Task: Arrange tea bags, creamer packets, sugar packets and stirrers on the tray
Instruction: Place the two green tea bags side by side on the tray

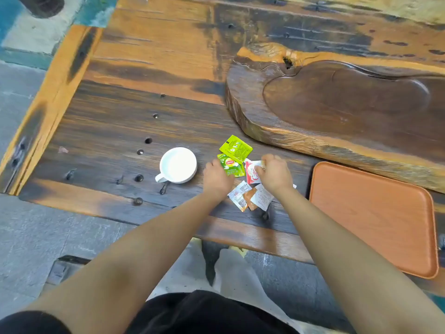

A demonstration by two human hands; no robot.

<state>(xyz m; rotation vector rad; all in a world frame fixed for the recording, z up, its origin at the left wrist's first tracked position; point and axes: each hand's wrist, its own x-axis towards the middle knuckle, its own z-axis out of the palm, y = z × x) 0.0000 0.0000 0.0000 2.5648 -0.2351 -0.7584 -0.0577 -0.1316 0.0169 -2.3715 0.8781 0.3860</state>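
Note:
An orange tray (375, 218) lies on the wooden table at the right with nothing on it. Left of it lies a small heap of packets. My left hand (216, 175) grips a green Lipton tea bag (231, 166). A second green tea bag (236, 147) rests just beyond, overlapping it. My right hand (274, 173) pinches a red-and-white creamer packet (252, 173). Between my wrists lie white and orange sugar packets (249, 196), overlapping each other. No stirrer shows.
A white cup (178, 165) with its handle towards me stands left of the packets. A large carved dark wooden slab (337, 104) fills the far right of the table, just behind the tray. The table's near edge runs under my forearms.

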